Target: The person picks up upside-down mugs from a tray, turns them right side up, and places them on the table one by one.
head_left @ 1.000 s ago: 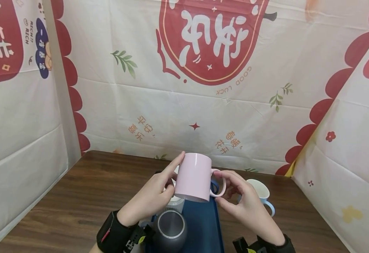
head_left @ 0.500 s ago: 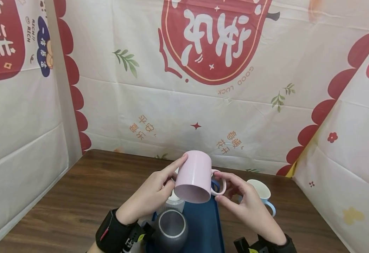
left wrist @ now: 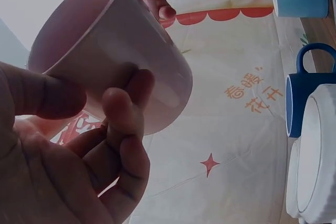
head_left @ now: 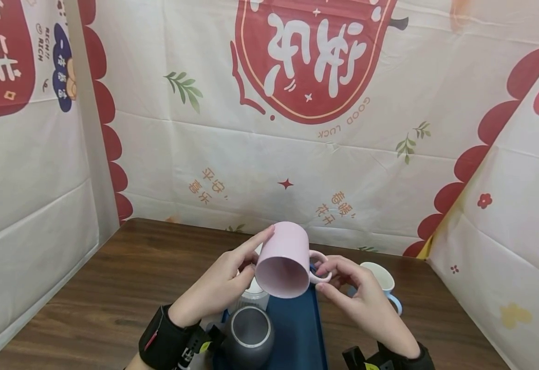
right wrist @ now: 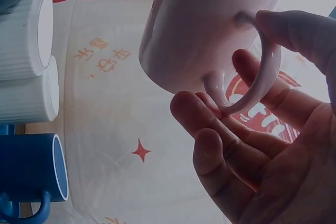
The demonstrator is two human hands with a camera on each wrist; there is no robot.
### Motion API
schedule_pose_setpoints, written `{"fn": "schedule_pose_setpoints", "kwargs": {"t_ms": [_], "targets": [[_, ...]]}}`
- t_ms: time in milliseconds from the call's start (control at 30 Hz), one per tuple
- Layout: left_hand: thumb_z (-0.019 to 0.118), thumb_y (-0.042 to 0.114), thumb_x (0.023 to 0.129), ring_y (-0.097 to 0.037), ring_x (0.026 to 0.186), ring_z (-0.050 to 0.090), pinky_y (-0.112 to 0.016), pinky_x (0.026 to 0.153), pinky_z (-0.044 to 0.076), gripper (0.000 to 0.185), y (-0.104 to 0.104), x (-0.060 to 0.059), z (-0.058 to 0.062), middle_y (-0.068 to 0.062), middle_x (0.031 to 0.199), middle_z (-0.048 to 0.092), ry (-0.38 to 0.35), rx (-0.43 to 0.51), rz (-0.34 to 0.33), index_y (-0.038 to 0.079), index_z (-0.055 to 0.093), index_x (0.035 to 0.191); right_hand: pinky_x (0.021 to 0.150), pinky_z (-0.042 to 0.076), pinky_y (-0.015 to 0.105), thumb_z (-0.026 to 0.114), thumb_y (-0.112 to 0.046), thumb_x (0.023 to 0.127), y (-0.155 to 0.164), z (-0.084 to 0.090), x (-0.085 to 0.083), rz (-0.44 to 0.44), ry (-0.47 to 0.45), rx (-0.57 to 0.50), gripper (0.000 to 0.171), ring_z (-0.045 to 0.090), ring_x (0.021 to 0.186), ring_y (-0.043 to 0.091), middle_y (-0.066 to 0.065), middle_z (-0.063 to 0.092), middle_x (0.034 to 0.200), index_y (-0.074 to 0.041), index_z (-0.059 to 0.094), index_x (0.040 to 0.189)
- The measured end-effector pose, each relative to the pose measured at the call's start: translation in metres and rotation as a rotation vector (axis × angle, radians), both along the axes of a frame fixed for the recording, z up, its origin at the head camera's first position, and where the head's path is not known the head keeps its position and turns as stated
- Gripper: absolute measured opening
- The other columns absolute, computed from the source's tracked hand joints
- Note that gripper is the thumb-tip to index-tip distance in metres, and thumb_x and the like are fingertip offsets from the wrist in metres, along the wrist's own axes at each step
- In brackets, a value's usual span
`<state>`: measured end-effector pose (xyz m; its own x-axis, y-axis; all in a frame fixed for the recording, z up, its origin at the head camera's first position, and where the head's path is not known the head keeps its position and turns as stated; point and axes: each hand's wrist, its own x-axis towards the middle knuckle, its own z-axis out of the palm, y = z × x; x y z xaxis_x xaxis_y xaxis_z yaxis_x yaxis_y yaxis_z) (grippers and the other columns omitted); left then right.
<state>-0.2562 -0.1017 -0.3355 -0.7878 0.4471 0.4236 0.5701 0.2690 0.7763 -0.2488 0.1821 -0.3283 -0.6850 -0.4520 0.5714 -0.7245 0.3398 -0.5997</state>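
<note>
A pink mug (head_left: 286, 241) is held up above the tray, tilted with its mouth toward me. My left hand (head_left: 223, 282) grips its side, thumb near the rim and forefinger stretched along the wall; in the left wrist view the other fingertips touch the mug's outside (left wrist: 163, 77). At the handle (right wrist: 270, 72), my right hand (head_left: 357, 293) pinches with the thumb, and a finger reaches through the loop. A dark grey mug (head_left: 251, 352) stands below, close to my left wrist. Behind the pink mug, a dark blue mug (right wrist: 29, 158) is mostly hidden in the head view.
A blue tray (head_left: 292, 329) lies on the brown wooden table (head_left: 84, 303). White ribbed cups (right wrist: 26, 98) stand behind my left hand. To the right, a light blue mug (head_left: 380, 277) is partly covered by my right hand. Printed cloth walls (head_left: 167, 154) enclose the table.
The pink mug has tipped so that its inside faces me, where before mostly its outer wall showed. My right fingers have shifted slightly on the handle.
</note>
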Motion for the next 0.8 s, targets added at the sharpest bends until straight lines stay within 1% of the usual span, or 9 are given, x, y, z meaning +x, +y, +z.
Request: {"fn": "schedule_pose_setpoints", "kwargs": {"t_ms": [67, 100, 233, 333, 467, 667, 800], "targets": [[0.043, -0.002, 0.098, -0.015, 0.064, 0.045, -0.027, 0.059, 0.04, 0.073, 0.0, 0.0001, -0.0002, 0.001, 0.085, 0.059, 0.013, 0.004, -0.002, 0.039, 0.027, 0.156, 0.061, 0.052, 0.027, 0.069, 0.003, 0.09, 0.0, -0.0001, -0.0001, 0.001, 0.0, -0.002, 0.022, 0.062, 0.071, 0.015, 0.005, 0.065, 0.105, -0.015, 0.065, 0.102], [0.043, -0.002, 0.098, -0.014, 0.064, 0.045, -0.026, 0.059, 0.04, 0.073, 0.0002, 0.0001, -0.0002, 0.001, 0.083, 0.058, 0.019, 0.006, -0.002, 0.039, 0.028, 0.156, 0.06, 0.052, 0.027, 0.069, 0.002, 0.09, 0.0, -0.0002, -0.0001, 0.0, -0.001, 0.001, 0.022, 0.061, 0.07, 0.014, 0.005, 0.066, 0.104, -0.016, 0.065, 0.102], [0.044, -0.003, 0.097, -0.013, 0.065, 0.046, -0.026, 0.06, 0.04, 0.073, 0.0009, 0.0001, -0.0004, 0.002, 0.081, 0.057, 0.034, 0.014, -0.003, 0.037, 0.029, 0.156, 0.059, 0.049, 0.027, 0.067, 0.0, 0.092, 0.0006, -0.0006, 0.0001, -0.022, -0.02, 0.017, 0.019, 0.059, 0.069, 0.014, -0.001, 0.065, 0.093, -0.016, 0.065, 0.102], [0.044, -0.003, 0.097, -0.013, 0.065, 0.046, -0.025, 0.06, 0.039, 0.072, 0.0018, 0.0003, -0.0004, 0.002, 0.08, 0.057, 0.034, 0.02, -0.014, 0.037, 0.03, 0.155, 0.058, 0.048, 0.027, 0.063, -0.001, 0.095, 0.0012, -0.0012, 0.0002, -0.032, -0.039, 0.029, 0.016, 0.057, 0.068, 0.013, -0.003, 0.062, 0.084, -0.016, 0.064, 0.102], [0.043, -0.003, 0.097, -0.013, 0.066, 0.046, -0.025, 0.061, 0.039, 0.072, 0.0029, 0.0008, -0.0006, 0.002, 0.08, 0.056, 0.029, 0.023, -0.023, 0.038, 0.029, 0.155, 0.057, 0.046, 0.028, 0.061, -0.001, 0.096, 0.0019, -0.0023, -0.0005, -0.019, -0.047, 0.038, 0.014, 0.055, 0.067, 0.013, -0.002, 0.058, 0.08, -0.016, 0.063, 0.098], [0.043, -0.003, 0.096, -0.013, 0.068, 0.048, -0.025, 0.062, 0.04, 0.072, 0.0039, 0.0012, -0.0005, 0.003, 0.092, 0.062, 0.018, 0.033, -0.033, 0.036, 0.03, 0.155, 0.056, 0.047, 0.028, 0.06, -0.002, 0.097, 0.0022, -0.0028, -0.0015, 0.0, -0.072, 0.041, 0.015, 0.057, 0.068, 0.013, 0.001, 0.059, 0.08, -0.016, 0.064, 0.096], [0.043, -0.004, 0.095, -0.015, 0.072, 0.053, -0.026, 0.064, 0.041, 0.072, 0.0045, 0.0015, -0.001, 0.002, 0.099, 0.065, 0.021, 0.037, -0.031, 0.034, 0.031, 0.155, 0.056, 0.047, 0.028, 0.059, -0.005, 0.098, 0.0017, -0.0013, -0.0019, 0.009, -0.094, 0.047, 0.016, 0.058, 0.067, 0.014, 0.0, 0.06, 0.079, -0.018, 0.062, 0.091]]}}
